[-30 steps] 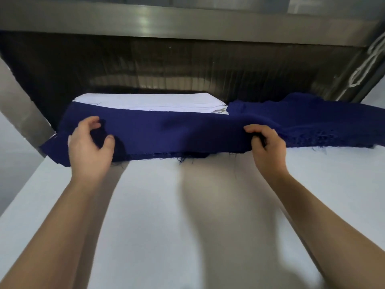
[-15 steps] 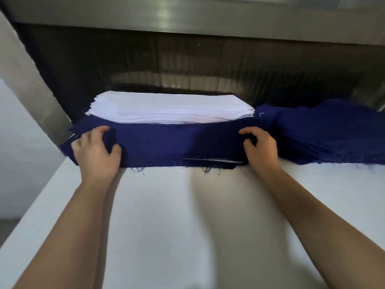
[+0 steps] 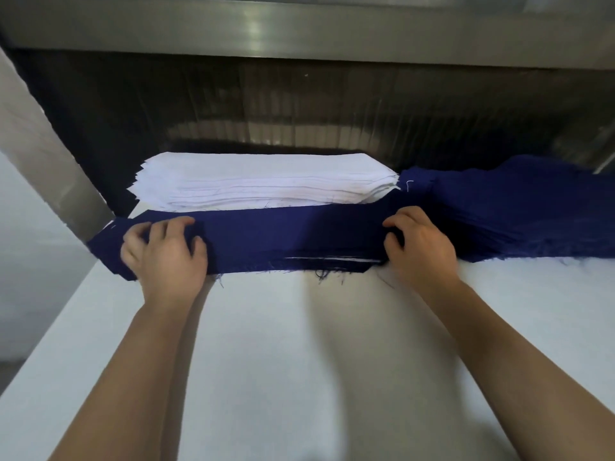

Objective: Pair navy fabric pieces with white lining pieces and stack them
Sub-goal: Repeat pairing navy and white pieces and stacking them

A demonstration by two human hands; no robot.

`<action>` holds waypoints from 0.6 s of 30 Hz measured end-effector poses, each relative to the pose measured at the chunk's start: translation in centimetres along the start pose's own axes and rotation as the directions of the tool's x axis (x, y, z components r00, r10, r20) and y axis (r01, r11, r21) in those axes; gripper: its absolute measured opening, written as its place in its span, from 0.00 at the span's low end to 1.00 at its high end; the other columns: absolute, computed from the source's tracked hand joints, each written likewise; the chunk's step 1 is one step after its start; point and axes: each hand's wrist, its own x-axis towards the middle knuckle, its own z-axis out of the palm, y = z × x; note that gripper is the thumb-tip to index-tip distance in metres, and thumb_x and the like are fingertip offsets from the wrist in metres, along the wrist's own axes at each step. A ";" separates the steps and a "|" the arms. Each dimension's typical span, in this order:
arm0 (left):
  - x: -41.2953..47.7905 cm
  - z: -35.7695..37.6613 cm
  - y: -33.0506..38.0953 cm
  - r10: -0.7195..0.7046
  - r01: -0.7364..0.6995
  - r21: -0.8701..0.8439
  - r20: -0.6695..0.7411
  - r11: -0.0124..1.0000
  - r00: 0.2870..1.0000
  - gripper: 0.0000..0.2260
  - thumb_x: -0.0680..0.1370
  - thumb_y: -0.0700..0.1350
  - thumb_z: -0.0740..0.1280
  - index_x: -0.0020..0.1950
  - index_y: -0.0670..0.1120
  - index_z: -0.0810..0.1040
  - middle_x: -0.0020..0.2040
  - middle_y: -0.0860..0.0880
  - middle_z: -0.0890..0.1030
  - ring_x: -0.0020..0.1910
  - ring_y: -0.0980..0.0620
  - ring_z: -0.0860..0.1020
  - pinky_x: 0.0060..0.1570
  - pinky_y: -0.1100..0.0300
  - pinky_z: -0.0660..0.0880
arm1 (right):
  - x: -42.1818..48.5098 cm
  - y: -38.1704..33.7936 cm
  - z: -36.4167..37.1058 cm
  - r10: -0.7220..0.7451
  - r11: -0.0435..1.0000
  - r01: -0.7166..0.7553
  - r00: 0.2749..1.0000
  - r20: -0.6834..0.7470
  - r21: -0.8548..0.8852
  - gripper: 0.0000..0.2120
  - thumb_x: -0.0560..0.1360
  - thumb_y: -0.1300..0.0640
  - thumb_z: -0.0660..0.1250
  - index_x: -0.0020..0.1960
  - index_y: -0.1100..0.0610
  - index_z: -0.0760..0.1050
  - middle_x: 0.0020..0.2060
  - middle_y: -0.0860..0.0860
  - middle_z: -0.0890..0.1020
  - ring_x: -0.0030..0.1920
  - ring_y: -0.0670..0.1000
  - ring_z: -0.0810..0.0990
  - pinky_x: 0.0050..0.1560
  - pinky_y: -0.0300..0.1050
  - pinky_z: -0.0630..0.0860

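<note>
The fingers [image 3: 174, 225] of the left hand [image 3: 166, 261] are seen curled down onto the left end of the navy piece [image 3: 293, 234], the thumb spread to the right, so that the cloth is gripped beneath them; the fingers [image 3: 397, 224] of the right hand [image 3: 421, 247] are curled in the same way over its right end. The navy piece is laid flat on the white table [image 3: 299, 377], its long axis running left to right, spanning the gap between the two hands. A thin white edge of lining [image 3: 332, 259] is shown under its near right hem, so a pairing is judged to be under way. The stack of white lining [image 3: 266, 184] is set just beyond it on the far side, whether touching cannot be told; the heap of navy fabric [image 3: 519, 207] lies to the right, nearest the right hand. Both forearms are stretched forward and roughly parallel, palms down, wrists low over the table. Any squaring of the piece is judged to turn on both ends being moved together across that left-right line
</note>
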 end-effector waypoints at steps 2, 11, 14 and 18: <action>-0.4 0.3 2.0 0.097 -0.097 0.016 0.026 0.995 0.995 0.13 0.77 0.41 0.65 0.61 0.41 0.78 0.59 0.40 0.79 0.65 0.37 0.64 0.65 0.45 0.54 | -0.3 0.0 -1.1 -0.083 0.993 0.094 0.988 -0.131 0.076 0.08 0.74 0.66 0.64 0.50 0.61 0.80 0.51 0.55 0.78 0.37 0.50 0.75 0.37 0.40 0.68; -1.9 2.8 11.4 0.327 -0.326 -0.033 0.146 0.945 0.934 0.13 0.79 0.46 0.62 0.63 0.46 0.77 0.60 0.47 0.79 0.65 0.41 0.63 0.60 0.52 0.54 | 1.4 4.0 -5.3 0.104 0.994 -0.108 0.957 -0.270 0.001 0.12 0.75 0.64 0.62 0.57 0.60 0.78 0.55 0.57 0.79 0.55 0.58 0.73 0.56 0.49 0.67; -2.9 3.9 14.1 0.349 -0.338 -0.094 0.153 0.936 0.925 0.13 0.80 0.47 0.61 0.63 0.47 0.77 0.60 0.49 0.78 0.65 0.43 0.63 0.60 0.54 0.54 | 2.3 5.0 -6.1 0.124 0.992 -0.128 0.977 -0.174 -0.010 0.13 0.76 0.61 0.63 0.59 0.58 0.78 0.57 0.56 0.79 0.57 0.58 0.74 0.59 0.51 0.69; -4.2 4.8 17.3 0.346 -0.319 -0.175 0.151 0.931 0.926 0.14 0.80 0.48 0.61 0.64 0.49 0.76 0.60 0.51 0.78 0.65 0.46 0.63 0.61 0.56 0.53 | 3.5 5.8 -7.0 0.134 0.991 -0.134 0.991 -0.001 -0.021 0.15 0.77 0.57 0.64 0.63 0.56 0.75 0.60 0.55 0.77 0.61 0.58 0.71 0.59 0.50 0.68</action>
